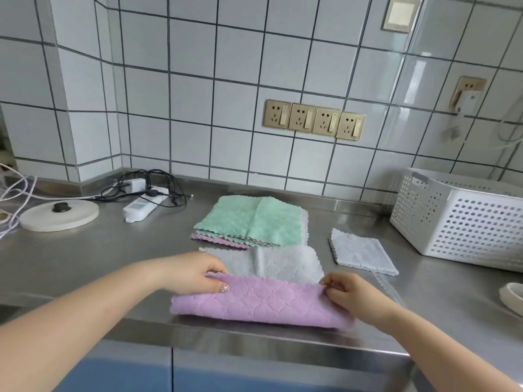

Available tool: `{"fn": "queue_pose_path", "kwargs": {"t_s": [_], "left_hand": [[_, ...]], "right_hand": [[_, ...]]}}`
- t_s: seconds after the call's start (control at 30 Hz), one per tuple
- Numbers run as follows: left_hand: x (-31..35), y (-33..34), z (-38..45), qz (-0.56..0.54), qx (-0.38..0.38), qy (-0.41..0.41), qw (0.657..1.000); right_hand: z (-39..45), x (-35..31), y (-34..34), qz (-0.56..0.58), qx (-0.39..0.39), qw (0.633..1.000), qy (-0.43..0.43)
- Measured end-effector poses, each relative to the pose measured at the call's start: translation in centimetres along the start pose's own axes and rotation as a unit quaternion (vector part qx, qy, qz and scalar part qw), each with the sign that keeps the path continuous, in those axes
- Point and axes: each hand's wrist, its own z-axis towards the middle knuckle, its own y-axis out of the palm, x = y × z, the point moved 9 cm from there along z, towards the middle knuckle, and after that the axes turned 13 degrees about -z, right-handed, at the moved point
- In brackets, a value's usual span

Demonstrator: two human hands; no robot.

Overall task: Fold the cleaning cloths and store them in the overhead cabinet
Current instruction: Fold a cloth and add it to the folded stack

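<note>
A purple cleaning cloth [263, 305] with a grey underside lies near the front edge of the steel counter [93, 258], its near half turned up over the far half. My left hand [195, 274] pinches the folded edge at its left corner. At the right corner, my right hand [351, 291] pinches the same edge. Behind it sits a stack of unfolded cloths [253, 220] with a green one on top. A folded pale blue cloth [362, 254] lies to the right.
A white perforated basket [461, 216] stands at the right against the tiled wall. At the back left lie a power strip with black cables [144, 205] and a round white base [59, 216]. A white dish [512, 297] shows at the right edge.
</note>
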Motion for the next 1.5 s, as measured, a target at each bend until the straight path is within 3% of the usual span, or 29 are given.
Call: {"fn": "queue_pose_path", "kwargs": {"t_s": [0.1, 0.17, 0.33, 0.5, 0.77, 1.13, 1.23, 1.3, 1.4, 1.5], "left_hand": [[-0.2, 1.7, -1.2, -0.028, -0.065, -0.022, 0.997], [-0.6, 1.9, -1.6, -0.045, -0.057, -0.031, 0.997], [-1.7, -0.3, -1.1, -0.065, 0.075, -0.049, 0.994], [-3.8, -2.9, -0.5, -0.140, 0.233, -0.091, 0.958], [-7.2, -2.9, 0.7, -0.141, 0.300, -0.137, 0.934], [-6.7, -2.9, 1.5, -0.027, 0.274, -0.166, 0.947], [-3.8, -3.0, 1.7, 0.087, 0.283, -0.128, 0.947], [-1.0, -1.8, 2.5, 0.094, 0.261, -0.073, 0.958], [2.1, 2.0, 4.5, 0.094, 0.182, -0.033, 0.978], [2.0, 5.1, 5.8, 0.106, 0.133, -0.045, 0.984]], "right_hand": [[-1.5, 0.4, 1.0, -0.013, -0.064, 0.998, 0.008], [-1.6, 0.7, 1.1, -0.019, -0.064, 0.998, 0.009], [0.6, 1.8, -0.7, 0.013, 0.040, 0.998, 0.047], [3.6, 2.4, -1.0, -0.039, 0.084, 0.992, 0.080], [6.9, 2.7, -0.6, -0.105, 0.095, 0.984, 0.104], [8.6, 2.5, -0.1, -0.171, 0.117, 0.974, 0.096], [8.0, -0.4, -0.4, -0.239, 0.163, 0.957, 0.032], [7.1, -4.2, 0.4, -0.259, 0.181, 0.948, -0.048], [6.4, -8.5, 4.4, -0.220, 0.114, 0.962, -0.113], [6.0, -8.8, 7.6, -0.197, 0.070, 0.973, -0.094]]}}
